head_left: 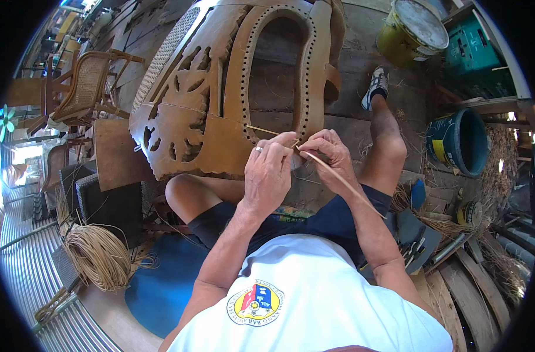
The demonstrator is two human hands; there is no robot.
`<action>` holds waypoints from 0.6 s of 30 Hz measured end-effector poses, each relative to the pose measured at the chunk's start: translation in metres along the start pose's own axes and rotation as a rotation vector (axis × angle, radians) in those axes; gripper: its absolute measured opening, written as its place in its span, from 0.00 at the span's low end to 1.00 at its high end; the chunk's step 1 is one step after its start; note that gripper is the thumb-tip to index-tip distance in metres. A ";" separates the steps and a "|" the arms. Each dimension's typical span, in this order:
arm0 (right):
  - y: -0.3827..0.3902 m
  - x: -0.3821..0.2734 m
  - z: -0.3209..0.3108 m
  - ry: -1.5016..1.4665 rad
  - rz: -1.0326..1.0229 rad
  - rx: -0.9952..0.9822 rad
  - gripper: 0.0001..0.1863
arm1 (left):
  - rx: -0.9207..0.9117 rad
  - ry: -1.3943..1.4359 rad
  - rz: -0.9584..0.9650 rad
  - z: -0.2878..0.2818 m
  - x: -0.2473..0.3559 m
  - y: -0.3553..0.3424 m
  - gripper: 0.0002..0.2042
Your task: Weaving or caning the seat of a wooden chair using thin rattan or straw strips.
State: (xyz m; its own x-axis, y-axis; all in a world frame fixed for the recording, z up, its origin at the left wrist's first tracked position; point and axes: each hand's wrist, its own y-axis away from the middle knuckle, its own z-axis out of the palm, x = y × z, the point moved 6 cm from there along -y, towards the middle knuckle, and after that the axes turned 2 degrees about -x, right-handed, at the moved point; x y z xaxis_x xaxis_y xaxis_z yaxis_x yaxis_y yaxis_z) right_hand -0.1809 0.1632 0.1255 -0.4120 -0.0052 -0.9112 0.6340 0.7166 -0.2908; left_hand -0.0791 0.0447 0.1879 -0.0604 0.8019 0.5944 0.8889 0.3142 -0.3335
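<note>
1. Head view: a carved wooden frame (226, 141) fills the upper middle of the frame, its long rounded opening edged with a row of small dark holes
2. The right hand (332, 155), right of centre, pinches a pale cane strand (339, 176) between thumb and fingers; the strand's free length slants toward the lower right, across the forearm
3. The left hand (266, 167), at the centre and wearing a ring, has its fingertips drawn in close beside the right fingertips, at the lower end of the opening; I cannot tell whether they grip anything
4. A thin strip (260, 129) runs from the inner left edge of the opening to the left fingers; I cannot tell whether it joins the strand
5. A woven panel (171, 56) lies along the frame's upper left side, and a chair (91, 82) with a caned back stands at the upper left
6. A coil of cane (97, 258) sits at the lower left, near a blue surface (162, 287)
7. At the upper right are a yellow bucket (393, 41) and a green crate (470, 47), with a teal bucket (452, 126) below them
</note>
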 end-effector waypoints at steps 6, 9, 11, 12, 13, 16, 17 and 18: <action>0.006 0.003 0.001 -0.171 0.055 0.074 0.10 | -0.118 0.084 0.058 -0.003 -0.011 -0.005 0.04; 0.006 0.002 0.002 -0.166 0.036 0.053 0.11 | -0.148 0.060 0.053 -0.004 -0.011 -0.005 0.05; 0.005 -0.004 0.003 -0.035 -0.072 0.005 0.11 | -0.161 0.030 0.065 -0.004 -0.009 -0.003 0.05; 0.005 -0.002 0.004 -0.022 -0.048 -0.015 0.11 | -0.182 -0.002 0.086 -0.004 -0.008 -0.002 0.05; 0.005 -0.005 0.004 -0.008 -0.090 -0.010 0.11 | -0.198 -0.030 0.107 -0.004 -0.007 -0.001 0.05; 0.008 -0.007 0.008 0.045 -0.115 -0.013 0.09 | -0.232 -0.065 0.137 -0.004 -0.009 0.000 0.06; 0.009 -0.007 0.009 0.084 -0.101 -0.017 0.08 | -0.228 -0.067 0.135 -0.004 -0.011 -0.001 0.06; 0.010 -0.007 0.010 0.084 -0.101 -0.017 0.08 | -0.242 -0.070 0.152 -0.004 -0.012 -0.002 0.07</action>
State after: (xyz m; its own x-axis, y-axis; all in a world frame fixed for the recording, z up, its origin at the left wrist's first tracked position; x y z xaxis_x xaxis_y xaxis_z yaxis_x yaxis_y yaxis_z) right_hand -0.1654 0.1630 0.1261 -0.5270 -0.0204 -0.8496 0.5756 0.7269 -0.3745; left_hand -0.0783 0.0320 0.1841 0.0579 0.8664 0.4960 0.9721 0.0643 -0.2257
